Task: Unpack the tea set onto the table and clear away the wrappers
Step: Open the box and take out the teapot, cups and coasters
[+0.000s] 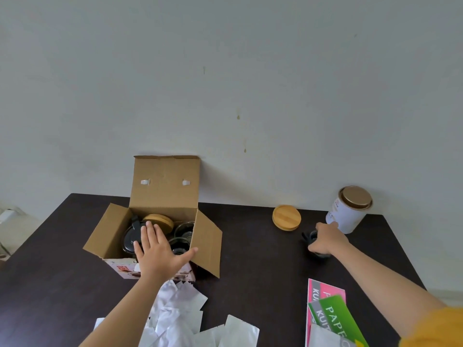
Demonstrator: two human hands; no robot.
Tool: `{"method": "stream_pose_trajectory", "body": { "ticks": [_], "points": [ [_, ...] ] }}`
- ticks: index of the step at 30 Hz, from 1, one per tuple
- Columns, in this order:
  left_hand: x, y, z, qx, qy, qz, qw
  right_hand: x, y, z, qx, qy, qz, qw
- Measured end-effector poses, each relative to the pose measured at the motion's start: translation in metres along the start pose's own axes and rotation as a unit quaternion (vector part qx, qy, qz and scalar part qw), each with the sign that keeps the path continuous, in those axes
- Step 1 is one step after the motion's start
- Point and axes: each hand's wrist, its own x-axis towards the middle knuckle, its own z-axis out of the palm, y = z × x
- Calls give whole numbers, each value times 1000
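Note:
An open cardboard box [162, 194] stands on the dark table [253, 249] at centre left. Inside it are a glass teapot [130, 240] with a bamboo lid [160, 220] and several glass cups [185, 230]. My left hand [157, 251] hovers flat over the box opening with fingers spread and holds nothing. To the right, my right hand [325, 240] is closed around a small glass cup [314, 242] with a dark handle, which stands on the table. White paper wrappers [180, 314] lie crumpled at the near edge.
A loose bamboo lid [286, 217] lies on the table near the wall. A white tin [348, 209] with a bronze top stands behind my right hand. Pink and green paper packs [328, 314] lie at the near right. The table ends at a plain wall.

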Motion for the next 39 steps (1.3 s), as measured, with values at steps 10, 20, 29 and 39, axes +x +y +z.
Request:
{"method": "stream_pose_trajectory", "body": {
  "ticks": [10,20,29,39],
  "points": [
    [1,3,1,5,3,-4,1000,37,0,1,16,52,26,998],
    [0,6,0,0,3,-8,1000,73,-15,-19,-55,34,-39,997],
    [2,5,4,2,7,-12,1000,100,-2,-27,-38,39,-119,991],
    [0,6,1,-1,3,-17,1000,83,-7,-27,-27,46,-138,989]
  ]
}}
